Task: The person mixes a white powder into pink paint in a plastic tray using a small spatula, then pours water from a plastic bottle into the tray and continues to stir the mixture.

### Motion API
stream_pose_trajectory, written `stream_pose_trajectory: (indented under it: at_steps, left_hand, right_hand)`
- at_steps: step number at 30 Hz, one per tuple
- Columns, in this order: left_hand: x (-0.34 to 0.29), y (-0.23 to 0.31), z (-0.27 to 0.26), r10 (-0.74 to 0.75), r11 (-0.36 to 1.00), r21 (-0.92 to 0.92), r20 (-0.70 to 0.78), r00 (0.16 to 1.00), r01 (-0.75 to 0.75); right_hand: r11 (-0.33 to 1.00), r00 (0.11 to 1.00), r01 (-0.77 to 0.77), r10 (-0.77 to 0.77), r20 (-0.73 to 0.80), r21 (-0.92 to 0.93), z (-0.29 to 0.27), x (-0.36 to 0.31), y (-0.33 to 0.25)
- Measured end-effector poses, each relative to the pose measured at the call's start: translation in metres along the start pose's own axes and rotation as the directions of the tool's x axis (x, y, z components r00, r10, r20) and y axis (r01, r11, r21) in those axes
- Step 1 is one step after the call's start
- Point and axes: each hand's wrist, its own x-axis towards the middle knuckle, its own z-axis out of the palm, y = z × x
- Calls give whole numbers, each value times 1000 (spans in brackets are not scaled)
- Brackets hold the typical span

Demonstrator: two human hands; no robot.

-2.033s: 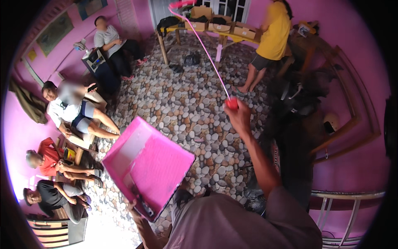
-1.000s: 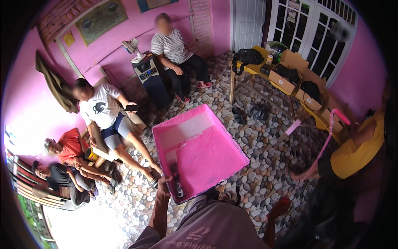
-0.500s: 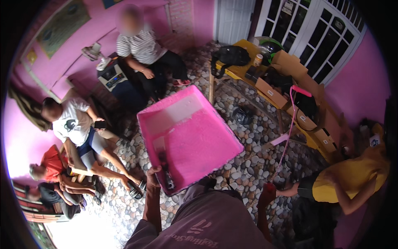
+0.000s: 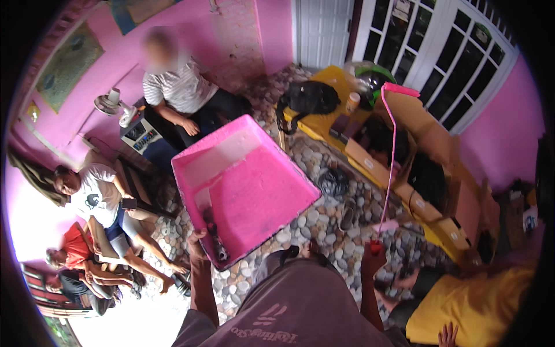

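My left hand (image 4: 196,245) grips the near left edge of a large paint tray (image 4: 254,191) coated in bright pink paint. The tray is held up in front of me, slightly tilted, with a dark tool-like object (image 4: 218,240) I cannot make out along its left side. In my right hand (image 4: 373,261) is the red handle of a paint roller, closed in the fingers. The roller's long pink-smeared rod (image 4: 394,150) rises upright to a pink roller head (image 4: 402,89) at the top.
At right, a yellow table (image 4: 324,124) holds a black bag (image 4: 312,97), open cardboard boxes (image 4: 404,199) and a helmet. A person in yellow (image 4: 468,312) is close on my right. Several people sit along the left wall near a fan (image 4: 115,107). A black plastic bag (image 4: 333,183) lies on the pebble-patterned floor.
The tray and my left hand have shifted left in view. The roller has come up a little and leans less. The person in yellow appears lower and nearer.
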Motion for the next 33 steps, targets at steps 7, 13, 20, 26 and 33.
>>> stream_pose_trajectory:
  at_steps: [7,13,20,26,33]
  left_hand:
    - [59,-8,57,13,1000,21,-63,998,-12]
    - [130,0,71,43,997,-55,-89,995,-48]
    - [226,64,65,-106,988,-104,97,990,116]
    - [321,140,31,-114,992,-51,68,991,118]
    - [455,224,28,-247,967,-29,124,961,253]
  right_hand:
    - [999,992,5,-10,125,36,55,103,-48]
    - [993,981,103,-110,157,52,115,145,-71]
    - [993,976,91,-73,206,-81,213,169,-125]
    - [997,989,74,-70,132,-20,325,171,-203]
    - [997,996,-77,78,46,-20,421,178,-239]
